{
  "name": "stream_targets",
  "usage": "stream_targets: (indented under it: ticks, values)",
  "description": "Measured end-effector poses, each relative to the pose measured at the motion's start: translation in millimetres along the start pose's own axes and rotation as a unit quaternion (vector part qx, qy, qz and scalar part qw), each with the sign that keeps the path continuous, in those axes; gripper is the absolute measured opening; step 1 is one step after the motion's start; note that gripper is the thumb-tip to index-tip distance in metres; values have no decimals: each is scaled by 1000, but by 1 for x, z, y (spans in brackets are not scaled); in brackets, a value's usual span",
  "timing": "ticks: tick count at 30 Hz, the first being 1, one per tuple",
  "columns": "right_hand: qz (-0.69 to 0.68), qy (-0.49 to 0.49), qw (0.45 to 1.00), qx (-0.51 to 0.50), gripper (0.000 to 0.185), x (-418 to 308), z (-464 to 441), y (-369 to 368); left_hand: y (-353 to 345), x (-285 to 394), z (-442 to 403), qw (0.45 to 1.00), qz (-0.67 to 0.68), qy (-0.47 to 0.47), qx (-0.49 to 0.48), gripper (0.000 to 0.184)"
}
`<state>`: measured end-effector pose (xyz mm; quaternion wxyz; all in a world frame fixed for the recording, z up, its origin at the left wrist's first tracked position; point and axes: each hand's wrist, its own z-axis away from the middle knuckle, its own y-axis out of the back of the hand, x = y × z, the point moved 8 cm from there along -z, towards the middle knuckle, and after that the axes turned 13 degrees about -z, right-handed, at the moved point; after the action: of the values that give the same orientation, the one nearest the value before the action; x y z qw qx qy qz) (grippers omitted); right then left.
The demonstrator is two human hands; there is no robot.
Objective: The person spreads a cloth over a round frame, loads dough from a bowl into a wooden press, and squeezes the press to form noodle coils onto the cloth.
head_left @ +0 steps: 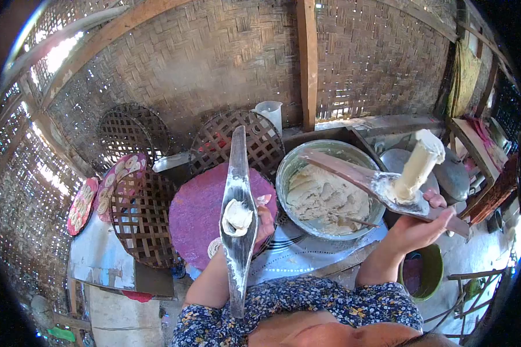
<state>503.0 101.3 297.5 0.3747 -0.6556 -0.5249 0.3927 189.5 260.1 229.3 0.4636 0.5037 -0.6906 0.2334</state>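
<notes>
1. Grip, left: the left grip (264, 224) is closed along the right-hand edge of a long wooden board (236, 250); the palm is hidden behind the wood.
2. Grip, right: the right grip (424, 226) is closed around a wooden bar (353, 172), near the foot of a dough-coated peg (418, 168). Some fingers are hidden.
3. Position: the board is held in front of a round purple mat (192, 211). Pale dough (238, 216) sits in the well at its middle; fill depth cannot be told. The bar reaches over a metal basin (280, 201), its peg projecting upward, well apart from the board.
4. Surroundings: the basin contains a dough mass (329, 191) with a thin stick (356, 220) in it. A pale coil (214, 247) lies at the mat's near edge. A patterned cloth (295, 255) covers part of the desk.
5. Handling, in judgement: the board is best kept steady with the well facing up, so the dough stays seated. The peg is best kept clear of the basin rim and, if brought to the well, squared to it. Floury wood may slip; a firm hold close to the middle limits twisting.
</notes>
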Motion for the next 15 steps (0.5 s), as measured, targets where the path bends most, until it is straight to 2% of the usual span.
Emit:
stream_targets:
  ticks: [1,3,5,6,7,9,11,12,15]
  values:
    - [18,-30,999,16,19,6,7,1,-6,13,-2,996,-48,-67,-27,55]
    - [-13,-84,996,-21,17,21,18,-3,-3,15,-7,979,-138,-138,-52,63]
    - [-50,-138,986,-76,17,34,31,-3,-1,17,-12,983,-77,-165,-40,67]
    - [-52,-160,982,-88,19,39,39,-2,-4,23,-18,987,30,-155,-13,65]
    - [-54,-182,977,-100,20,44,50,-5,-3,27,-18,986,124,-113,-8,65]
    - [-64,-235,963,-119,22,54,76,-12,0,35,-16,946,320,-38,24,64]
    - [-92,-286,943,-146,24,64,103,-18,11,43,-12,952,269,-142,25,58]
    - [-106,-320,930,-146,26,68,114,-20,22,30,-9,953,268,-137,44,42]
    - [-50,-435,864,-248,43,84,135,-28,55,27,0,939,302,-127,104,42]
